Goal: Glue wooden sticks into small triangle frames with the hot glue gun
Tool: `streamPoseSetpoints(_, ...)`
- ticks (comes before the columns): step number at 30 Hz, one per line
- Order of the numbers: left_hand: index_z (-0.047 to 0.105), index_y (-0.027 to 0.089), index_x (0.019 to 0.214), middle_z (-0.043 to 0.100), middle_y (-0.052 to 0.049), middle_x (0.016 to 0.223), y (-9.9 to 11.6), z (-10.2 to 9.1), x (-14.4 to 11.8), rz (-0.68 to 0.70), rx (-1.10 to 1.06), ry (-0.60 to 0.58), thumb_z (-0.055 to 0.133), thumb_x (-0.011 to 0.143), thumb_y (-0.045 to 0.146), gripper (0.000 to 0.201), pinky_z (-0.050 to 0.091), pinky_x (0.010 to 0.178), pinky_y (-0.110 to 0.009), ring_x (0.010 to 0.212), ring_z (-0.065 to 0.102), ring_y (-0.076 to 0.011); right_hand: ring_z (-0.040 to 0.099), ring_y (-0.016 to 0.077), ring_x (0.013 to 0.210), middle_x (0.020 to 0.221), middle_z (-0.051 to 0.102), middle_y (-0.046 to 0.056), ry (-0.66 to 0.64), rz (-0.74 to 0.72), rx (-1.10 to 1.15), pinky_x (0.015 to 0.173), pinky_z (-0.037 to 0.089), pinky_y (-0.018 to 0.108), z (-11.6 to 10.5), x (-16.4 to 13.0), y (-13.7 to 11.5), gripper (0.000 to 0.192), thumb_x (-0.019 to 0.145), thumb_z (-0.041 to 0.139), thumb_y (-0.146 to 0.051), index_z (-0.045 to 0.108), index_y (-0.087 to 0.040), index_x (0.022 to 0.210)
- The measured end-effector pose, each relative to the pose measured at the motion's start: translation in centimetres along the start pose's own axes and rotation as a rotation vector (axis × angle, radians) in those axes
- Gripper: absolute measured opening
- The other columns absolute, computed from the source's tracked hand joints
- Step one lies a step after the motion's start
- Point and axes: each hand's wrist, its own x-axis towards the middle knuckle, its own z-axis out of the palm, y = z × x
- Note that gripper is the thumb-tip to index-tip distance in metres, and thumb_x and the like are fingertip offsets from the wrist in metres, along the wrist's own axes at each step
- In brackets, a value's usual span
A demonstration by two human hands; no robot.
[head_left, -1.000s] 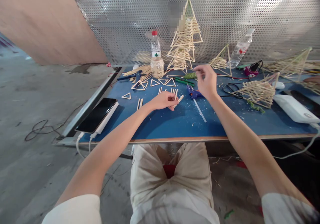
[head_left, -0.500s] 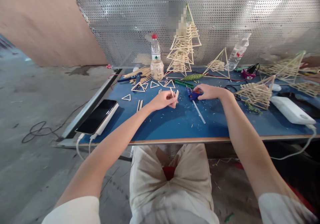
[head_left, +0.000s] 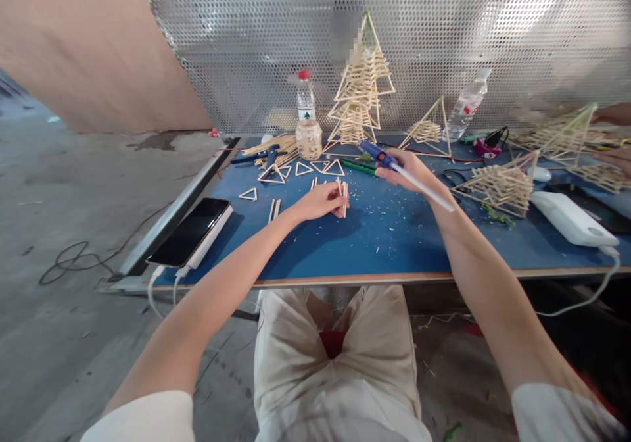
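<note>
My left hand (head_left: pixel 324 201) is closed on a few short wooden sticks (head_left: pixel 344 198), held upright just above the blue table (head_left: pixel 315 251). In my right hand (head_left: pixel 401 169) is a blue hot glue gun (head_left: pixel 378 154), lifted off the table. A long white glue stick (head_left: pixel 426 191) juts from its rear, over my forearm. Several small stick triangles (head_left: pixel 304 168) lie beyond my left hand, with one triangle (head_left: pixel 248 195) apart to the left. Two loose sticks (head_left: pixel 275 210) rest left of my left wrist.
Behind stand a stacked stick tower (head_left: pixel 359 97), a red-capped bottle (head_left: pixel 308 116) and a tilted clear bottle (head_left: pixel 468 105). Blue pliers (head_left: pixel 270 155) lie by a stick pile. A phone (head_left: pixel 191 231) sits left, a white power bank (head_left: pixel 572 218) right. Another person's hand (head_left: pixel 616 159) shows at far right.
My right hand has picked the glue gun up off the table and turned it, so its glue stick now points back over my forearm. My left hand stays nearly in place with the sticks.
</note>
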Motion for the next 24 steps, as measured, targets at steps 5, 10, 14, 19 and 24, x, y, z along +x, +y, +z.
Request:
streamPoseSetpoints(5,0.062,0.017,0.106,0.085,-0.013,0.108,0.2,0.3,0.1,0.027,-0.022,-0.004,0.069,0.109,0.030,0.015,0.066,0.073,-0.027,0.075,0.077,-0.0121,0.053,0.0153,0.051,0.088,0.078,0.007,0.021,-0.005,0.155,0.052,0.050,0.038,0.8,-0.4,-1.1,0.062,0.094,0.065,-0.088,0.065,-0.027,0.083)
streamPoseSetpoints(10,0.068,0.014,0.119,0.086,-0.017,0.118,0.8,1.1,0.1,-0.089,-0.109,-0.035,0.070,0.110,0.026,0.016,0.067,0.074,-0.028,0.076,0.081,-0.0143,0.056,0.0165,0.053,0.085,0.078,0.008,-0.015,-0.022,0.120,0.053,0.054,0.038,0.7,-0.3,-1.0,0.071,0.093,0.057,-0.096,0.066,-0.027,0.078)
streamPoseSetpoints(14,0.070,0.012,0.133,0.082,-0.021,0.134,1.1,1.2,0.1,-0.124,-0.078,0.027,0.063,0.114,0.030,0.026,0.066,0.069,-0.028,0.078,0.083,-0.0153,0.056,0.0166,0.052,0.083,0.078,0.008,-0.022,-0.005,0.157,0.051,0.052,0.037,0.7,-0.4,-0.9,0.071,0.091,0.061,-0.097,0.065,-0.027,0.077)
streamPoseSetpoints(19,0.071,0.010,0.134,0.084,-0.021,0.129,1.1,0.3,0.0,-0.022,0.052,0.132,0.056,0.118,0.036,0.034,0.056,0.060,-0.022,0.072,0.078,-0.0117,0.052,0.0160,0.046,0.074,0.075,0.009,0.009,0.020,0.208,0.045,0.047,0.037,0.8,-0.5,-1.2,0.073,0.086,0.064,-0.099,0.069,-0.026,0.080)
streamPoseSetpoints(24,0.069,0.011,0.138,0.087,-0.018,0.116,1.3,0.0,-0.3,0.044,0.101,0.086,0.063,0.113,0.038,0.037,0.055,0.060,-0.023,0.069,0.078,-0.0128,0.052,0.0157,0.044,0.069,0.075,0.007,-0.029,-0.004,0.211,0.044,0.047,0.036,1.0,-0.5,-0.9,0.074,0.089,0.060,-0.098,0.068,-0.026,0.073)
